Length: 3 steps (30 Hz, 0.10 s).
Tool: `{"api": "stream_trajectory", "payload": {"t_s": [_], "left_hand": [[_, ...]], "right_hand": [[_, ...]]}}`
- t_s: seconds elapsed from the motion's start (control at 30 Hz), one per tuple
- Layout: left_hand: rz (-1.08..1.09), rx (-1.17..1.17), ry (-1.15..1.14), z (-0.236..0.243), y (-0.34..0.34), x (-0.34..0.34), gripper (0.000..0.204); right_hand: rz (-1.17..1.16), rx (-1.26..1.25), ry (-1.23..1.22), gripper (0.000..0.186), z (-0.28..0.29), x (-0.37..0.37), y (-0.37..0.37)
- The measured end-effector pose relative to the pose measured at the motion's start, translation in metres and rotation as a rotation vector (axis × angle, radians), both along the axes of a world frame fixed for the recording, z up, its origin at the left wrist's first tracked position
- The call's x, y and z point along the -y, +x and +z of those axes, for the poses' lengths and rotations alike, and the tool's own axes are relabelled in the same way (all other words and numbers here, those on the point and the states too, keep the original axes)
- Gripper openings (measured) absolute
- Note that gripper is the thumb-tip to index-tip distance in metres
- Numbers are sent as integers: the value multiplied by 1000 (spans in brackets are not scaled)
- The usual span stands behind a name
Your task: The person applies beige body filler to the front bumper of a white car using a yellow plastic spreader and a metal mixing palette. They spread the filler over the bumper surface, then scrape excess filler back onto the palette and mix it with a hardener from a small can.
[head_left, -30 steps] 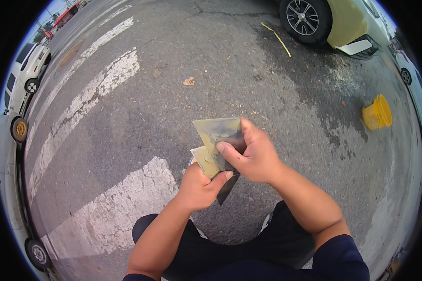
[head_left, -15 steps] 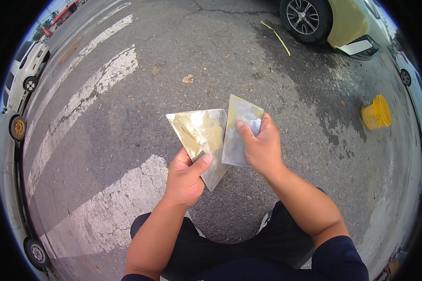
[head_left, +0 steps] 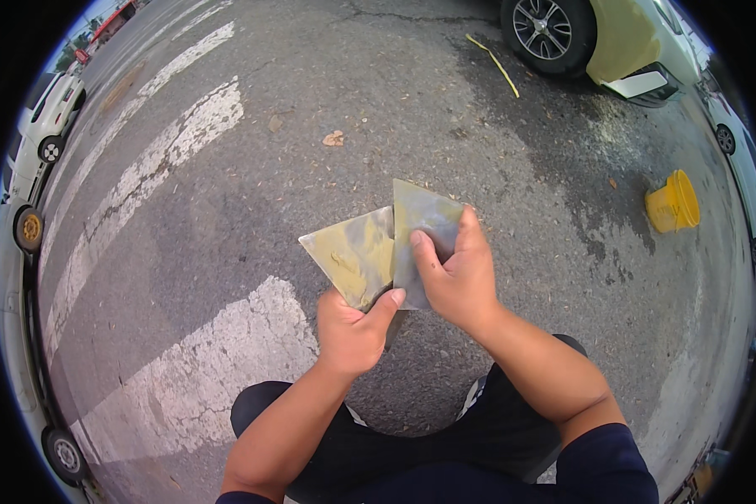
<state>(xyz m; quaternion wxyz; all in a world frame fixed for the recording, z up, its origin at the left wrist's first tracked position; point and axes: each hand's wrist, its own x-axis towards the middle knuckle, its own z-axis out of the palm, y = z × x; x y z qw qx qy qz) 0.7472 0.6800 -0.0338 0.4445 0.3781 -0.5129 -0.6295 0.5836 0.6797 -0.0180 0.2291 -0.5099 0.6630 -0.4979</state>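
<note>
My left hand [head_left: 350, 336] grips a flat, four-sided metal putty spreader [head_left: 357, 250], thumb on top. Yellowish-green putty smears its upper face, with a thicker lump near the middle. In my right hand [head_left: 462, 273] is a second putty spreader [head_left: 412, 267], thumb pressed on its face and fingers behind. A thinner film of the same putty coats this one. The right spreader overlaps the inner edge of the left one in front of my knees; whether the two touch, I cannot tell. Fingers behind both plates are hidden.
A yellow bucket [head_left: 673, 202] stands on the asphalt to the right. At the far right is a car [head_left: 626, 46] with putty-coloured patches on its bodywork. A yellow strip [head_left: 494, 65] lies near its wheel [head_left: 543, 28]. Several cars line the left rim.
The left spreader has turned and shifted toward the right one, which has moved slightly left and down. The plates now overlap where they stood side by side before.
</note>
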Motion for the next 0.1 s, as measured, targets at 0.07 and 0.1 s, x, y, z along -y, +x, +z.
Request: {"api": "stream_trajectory", "payload": {"t_s": [0.07,0.1], "left_hand": [[-8,-19,-2,0,1,-1,27],[-7,-1,0,0,2,-1,27]], "right_hand": [[43,8,-15,36,-1,-1,-2],[66,3,-22,37,-1,-1,-3]]}}
